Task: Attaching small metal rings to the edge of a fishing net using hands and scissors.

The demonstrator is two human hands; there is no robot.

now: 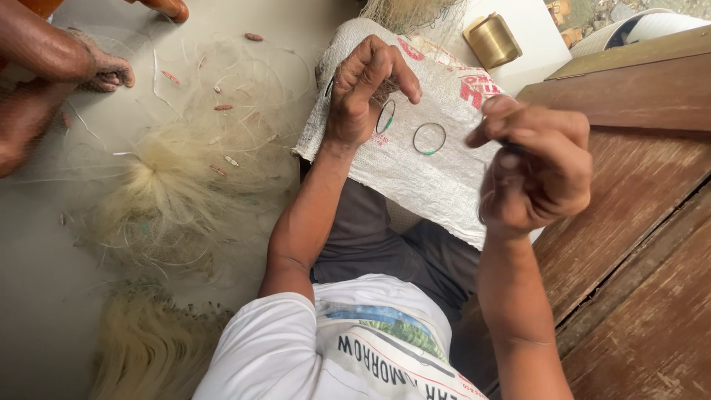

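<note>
Two dark rings with green patches are seen on a white woven sack [415, 178] that is spread over the person's lap. The first ring [385, 116] is held upright at the fingertips of the left hand [363, 92], so that it is seen nearly edge-on as a narrow oval with its long axis running from twelve to six o'clock. The second ring [429, 138] is laid flat on the sack, just beside the first at about four o'clock from the left fingers [404, 78] and at about nine o'clock from the right hand [537, 174]. It is touched by neither hand; the left hand is judged slightly the nearer.

The left arm is stretched forward with the wrist bent down and the fingers curled narrowly over the held ring. The right hand is raised off the sack, its fingers closed in a tight pinch on something thin and dark; what it is cannot be told.

A pale fishing net [170, 185] with small reddish floats is heaped on the floor at nine o'clock, and another person's hand [107, 72] rests on it at ten o'clock. A brass-coloured spool [492, 41] stands at one o'clock, and a wooden plank [637, 222] lies at three.
</note>
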